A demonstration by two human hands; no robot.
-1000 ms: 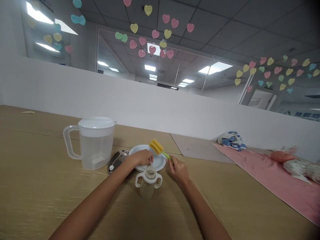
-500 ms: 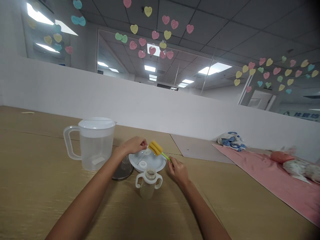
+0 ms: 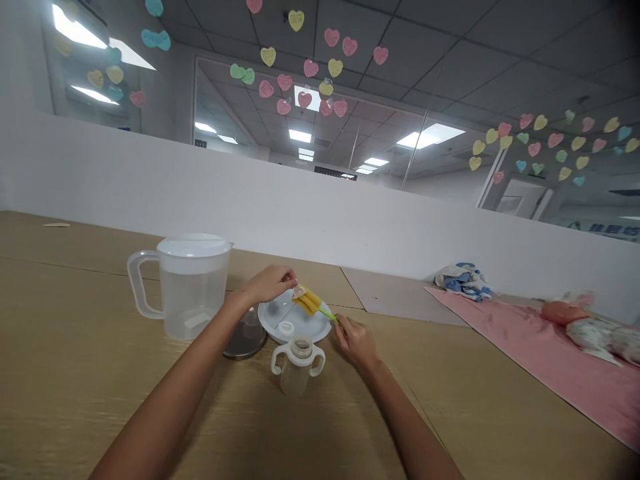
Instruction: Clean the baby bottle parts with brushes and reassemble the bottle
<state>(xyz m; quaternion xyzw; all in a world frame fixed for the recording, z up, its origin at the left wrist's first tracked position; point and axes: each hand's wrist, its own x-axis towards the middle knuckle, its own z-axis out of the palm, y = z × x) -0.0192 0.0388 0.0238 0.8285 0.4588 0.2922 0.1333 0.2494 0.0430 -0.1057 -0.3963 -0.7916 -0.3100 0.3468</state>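
My right hand (image 3: 356, 340) is closed round the green handle of a bottle brush (image 3: 311, 301) with a yellow sponge head. My left hand (image 3: 273, 283) pinches a small clear bottle nipple (image 3: 299, 291) against the tip of the sponge. Both are above a white bowl (image 3: 320, 328). A white ring-shaped cap (image 3: 286, 328) lies at the bowl's near side. In front of the bowl stands an uncapped baby bottle (image 3: 295, 375) with two white side handles. How far the sponge reaches into the nipple is too small to tell.
A clear lidded pitcher (image 3: 195, 293) stands on the left of the table (image 3: 240, 427). Between it and the bowl is a dark round dish (image 3: 245, 343), partly behind my left forearm. On the right lie a pink cloth (image 3: 530, 340), a bundled blue-and-white cloth (image 3: 465, 281) and a doll (image 3: 590, 330).
My left hand has risen slightly with the nipple, now against the end of the sponge head. The sponge has shifted a little down and left; the bottle has stayed put.
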